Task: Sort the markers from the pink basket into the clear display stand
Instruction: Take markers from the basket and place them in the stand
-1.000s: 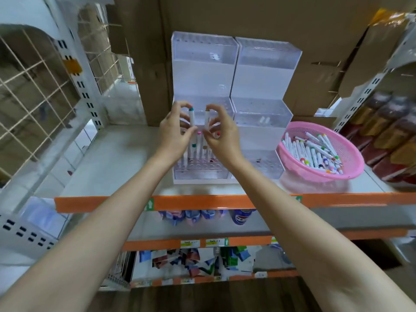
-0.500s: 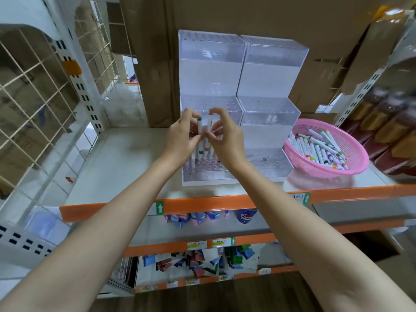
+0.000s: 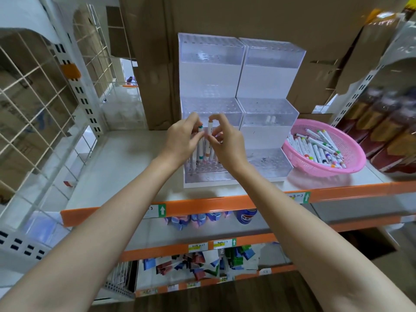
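Hands close together over stand's point(image 3: 225, 176) low front tier, left hand point(image 3: 182, 140) pinching teal-capped marker point(image 3: 200, 140), right hand point(image 3: 225, 143) pinching white one point(image 3: 210, 129). Slotting step, looks like. Next: line tips over free holes below, push down. Basket point(image 3: 351, 163) well right, plenty left.

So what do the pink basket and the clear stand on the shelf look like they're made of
Pink basket: most likely moulded plastic, matte; the wall is a fine open mesh in one even pink with a smooth solid rim.

Clear display stand: probably acrylic or similar rigid plastic, glossy; you can see through its stepped tiers, the edges are sharp, and the tops are drilled with rows of round holes. Glass can't be ruled out.
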Tool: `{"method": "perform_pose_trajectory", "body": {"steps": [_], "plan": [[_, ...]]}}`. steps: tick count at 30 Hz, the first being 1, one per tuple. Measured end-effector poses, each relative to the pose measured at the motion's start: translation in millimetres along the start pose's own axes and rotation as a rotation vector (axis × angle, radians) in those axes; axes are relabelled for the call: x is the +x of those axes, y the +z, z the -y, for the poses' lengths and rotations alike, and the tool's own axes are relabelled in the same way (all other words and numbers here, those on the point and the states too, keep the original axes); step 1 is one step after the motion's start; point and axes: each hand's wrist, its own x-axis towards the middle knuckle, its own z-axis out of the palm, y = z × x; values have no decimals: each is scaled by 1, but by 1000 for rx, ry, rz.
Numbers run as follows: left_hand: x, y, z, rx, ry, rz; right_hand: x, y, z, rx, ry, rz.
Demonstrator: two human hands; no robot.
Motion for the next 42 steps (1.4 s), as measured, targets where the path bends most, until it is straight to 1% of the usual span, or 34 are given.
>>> {"method": "perform_pose_trajectory", "body": {"steps": [5,10,22,33,36,42], "plan": [[-2,2,7,46,-3,54,-1,1,-1,-6,-8,18],[-8,3,4,72,12,43,-2,1,0,17,-26,13],[-15,8,6,156,68,78,-2,1,-4,-5,-40,19],[-22,3,2,186,73,70,-3,-4,-2,-113,-59,30],[-27,0,3,216,60,107,-2,-4,1,-155,-57,47],[-34,-8,4,298,108,160,-2,-3,6,-189,-63,40]]}}
